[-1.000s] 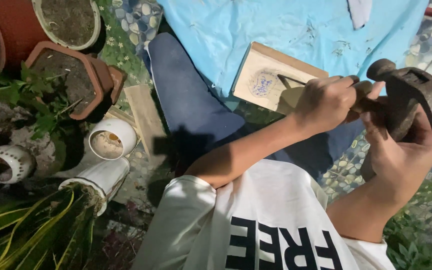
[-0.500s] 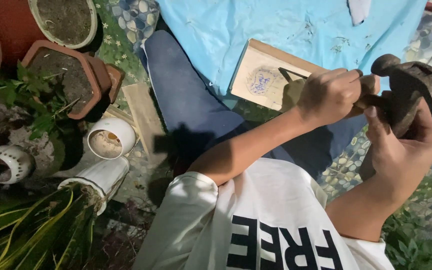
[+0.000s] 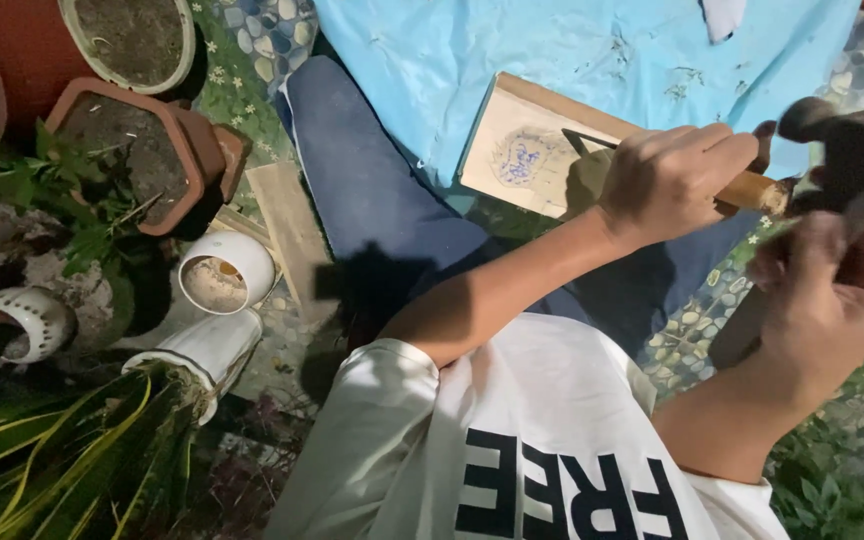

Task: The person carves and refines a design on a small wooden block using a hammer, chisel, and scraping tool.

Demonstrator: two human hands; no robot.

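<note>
1. Left hand (image 3: 672, 180), right of centre in frame: closed round a wooden-handled chisel (image 3: 747, 190), blade angled down-left onto a pale wood board (image 3: 532, 155) — grip looks meant to steady the edge on the drawn pattern.
2. Right hand (image 3: 832, 300), at right edge: clamped on a dark hammer (image 3: 852, 150), head raised just right of the chisel's butt end, apart from it; blurred, so exact gap hard to tell.
3. Hands not together: left above-left, right lower-right, chisel handle between them.
4. Board: upper centre, lying flat on a light blue cloth (image 3: 592, 50), just left of left hand, partly under it; tilted corner toward the dark blue trouser leg (image 3: 372, 190).
5. Left side of frame: terracotta pots (image 3: 132, 150), white ceramic pots (image 3: 222, 270), yellow-green striped leaves (image 3: 42, 470) — well apart from both hands.
6. Bottom centre: white printed shirt (image 3: 512, 440).
</note>
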